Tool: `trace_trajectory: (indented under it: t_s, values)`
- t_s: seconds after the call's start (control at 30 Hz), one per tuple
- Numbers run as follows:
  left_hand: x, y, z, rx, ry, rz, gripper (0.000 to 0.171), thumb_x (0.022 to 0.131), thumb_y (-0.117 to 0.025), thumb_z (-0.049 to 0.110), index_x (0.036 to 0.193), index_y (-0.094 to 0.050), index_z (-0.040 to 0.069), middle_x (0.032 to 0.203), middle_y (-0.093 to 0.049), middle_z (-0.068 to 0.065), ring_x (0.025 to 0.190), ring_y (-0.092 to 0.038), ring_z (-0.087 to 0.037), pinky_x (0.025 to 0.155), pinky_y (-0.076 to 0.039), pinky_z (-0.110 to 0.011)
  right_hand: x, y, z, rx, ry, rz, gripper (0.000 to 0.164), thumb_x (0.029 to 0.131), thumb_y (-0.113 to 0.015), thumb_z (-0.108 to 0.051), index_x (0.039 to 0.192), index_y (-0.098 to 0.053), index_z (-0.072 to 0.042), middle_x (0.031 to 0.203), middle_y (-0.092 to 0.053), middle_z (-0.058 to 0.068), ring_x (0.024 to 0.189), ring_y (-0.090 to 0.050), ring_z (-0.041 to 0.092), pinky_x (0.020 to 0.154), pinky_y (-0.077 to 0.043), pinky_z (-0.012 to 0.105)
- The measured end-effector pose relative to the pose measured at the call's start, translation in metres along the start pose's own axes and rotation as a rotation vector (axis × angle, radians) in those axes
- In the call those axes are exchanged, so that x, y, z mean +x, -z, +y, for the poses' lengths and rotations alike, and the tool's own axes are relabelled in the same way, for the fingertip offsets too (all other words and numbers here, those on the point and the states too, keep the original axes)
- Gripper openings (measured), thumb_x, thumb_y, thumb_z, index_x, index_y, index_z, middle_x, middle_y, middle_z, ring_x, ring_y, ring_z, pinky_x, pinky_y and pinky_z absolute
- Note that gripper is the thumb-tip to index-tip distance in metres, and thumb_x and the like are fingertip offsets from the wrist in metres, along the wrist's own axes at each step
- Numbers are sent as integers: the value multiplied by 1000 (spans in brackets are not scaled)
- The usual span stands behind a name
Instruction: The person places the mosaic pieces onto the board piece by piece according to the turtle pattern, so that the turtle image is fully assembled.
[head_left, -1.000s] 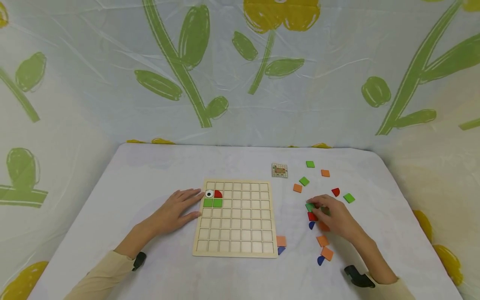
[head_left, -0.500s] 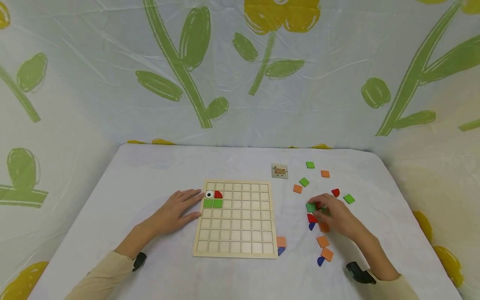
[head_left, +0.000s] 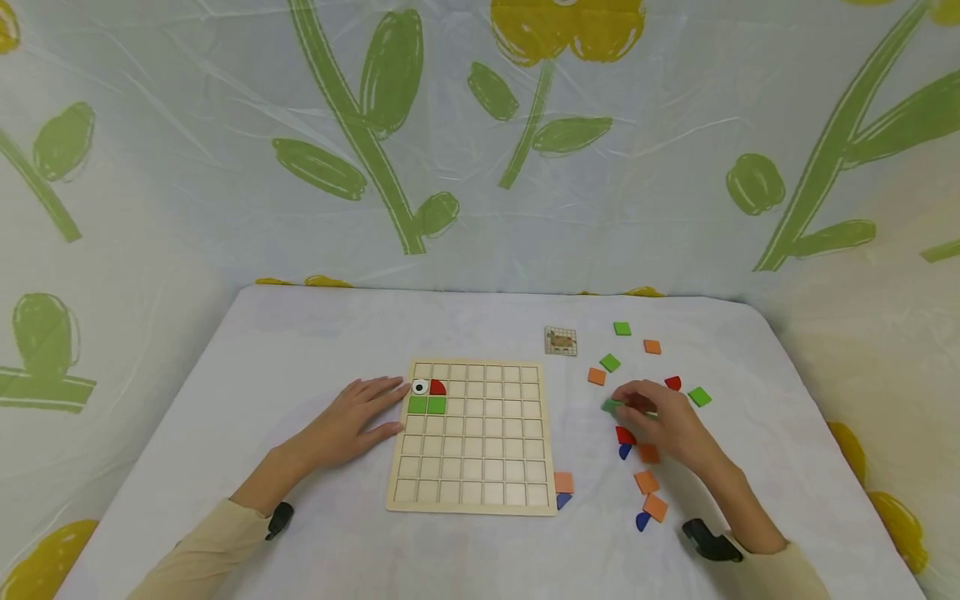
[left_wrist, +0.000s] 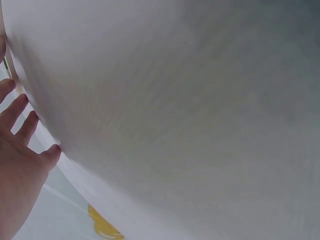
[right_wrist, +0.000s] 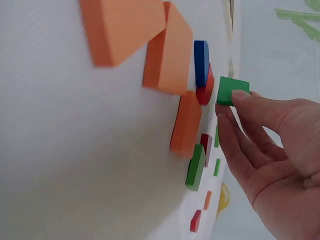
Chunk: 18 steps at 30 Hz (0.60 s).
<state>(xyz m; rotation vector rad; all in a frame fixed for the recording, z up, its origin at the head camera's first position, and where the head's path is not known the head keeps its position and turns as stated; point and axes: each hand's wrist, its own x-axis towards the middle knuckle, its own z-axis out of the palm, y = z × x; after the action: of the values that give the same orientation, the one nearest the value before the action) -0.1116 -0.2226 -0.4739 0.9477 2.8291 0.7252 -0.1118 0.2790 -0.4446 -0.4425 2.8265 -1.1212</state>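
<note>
in the head view, a flat, pale wooden board (head_left: 480, 429), divided by thin ridges into square recesses, lies on a smooth white cloth (head_left: 480, 554). near its far left corner sit a square with a round black-and-white eye (head_left: 420, 387), a red quarter-round (head_left: 438, 387) and two green squares (head_left: 427, 405). the left hand (head_left: 352, 425) lies with its fingers extended and spread, tips at the board's left edge. right of the board, the right hand (head_left: 663, 417) pinches a green tile (head_left: 611, 406), near flat orange squares (head_left: 647, 482) and blue curved pieces (head_left: 642, 521). a small printed card (head_left: 561, 341) lies beyond.

in the left wrist view, the spread fingers show at the edge of softly shaded cloth.

in the right wrist view, the green tile, smooth and crisp-cornered, is between thumb and fingertips; straight-sided orange blocks lie on the cloth nearby.
</note>
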Motion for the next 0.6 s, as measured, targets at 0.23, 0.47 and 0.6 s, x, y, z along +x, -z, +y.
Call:
trace_trajectory:
  t_s: [0.23, 0.47, 0.6]
  values:
    - [1, 0, 0, 4, 1, 0, 64, 99, -70, 30, 154, -48, 6, 156, -47, -17, 145, -40, -40, 117, -26, -65, 10, -9, -2, 9, 61, 59, 23, 92, -76, 0, 114, -72, -5, 108, -73, 7, 94, -70, 23, 83, -53, 14]
    - [0, -1, -1, 7, 0, 3, 64, 99, -70, 31, 154, -47, 7, 156, -47, -16, 145, -40, -37, 117, -26, -62, 19, -18, -10, 41, 73, 87, 22, 91, -77, -1, 113, -72, -3, 107, -74, 7, 96, -72, 25, 85, -51, 12]
    - [1, -1, -2, 4, -1, 4, 65, 99, -71, 31, 154, -48, 7, 156, -47, -17, 144, -41, -38, 117, -27, -61, 23, -22, -15, 91, 59, 77, 21, 93, -76, -4, 113, -72, -4, 108, -74, 7, 96, -72, 24, 86, -53, 14]
